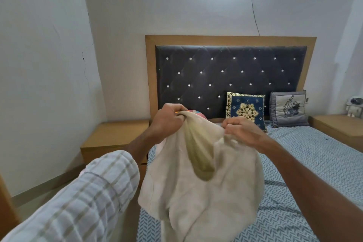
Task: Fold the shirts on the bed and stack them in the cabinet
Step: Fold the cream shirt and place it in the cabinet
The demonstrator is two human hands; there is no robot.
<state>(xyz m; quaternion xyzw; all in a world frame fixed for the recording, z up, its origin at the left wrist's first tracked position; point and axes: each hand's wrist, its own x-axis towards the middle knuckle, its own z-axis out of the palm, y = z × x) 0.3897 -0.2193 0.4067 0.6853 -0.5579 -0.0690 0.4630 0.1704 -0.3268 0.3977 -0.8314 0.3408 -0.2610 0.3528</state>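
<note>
Left grip [167,119], right grip [242,131] clenched, raised.

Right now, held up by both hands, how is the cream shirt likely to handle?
Probably floppy: the cream shirt sags between the left hand and right hand. Likely light, since pinched edges carry it. It looks soft, so unlikely to slip.

Soft, matt cream cloth for the shirt [198,179], faintly fuzzy, with a smoother olive lining inside. Thin woven cotton with a herringbone print on the sheet [306,163]. Matt tan wood on the headboard [231,40] frame and nightstand [115,135]; dark tufted padding with a slight sheen, studded with glinting buttons. Embroidered cloth on the cushions [246,111]. Checked woven cloth on the sleeve [82,198].
</note>
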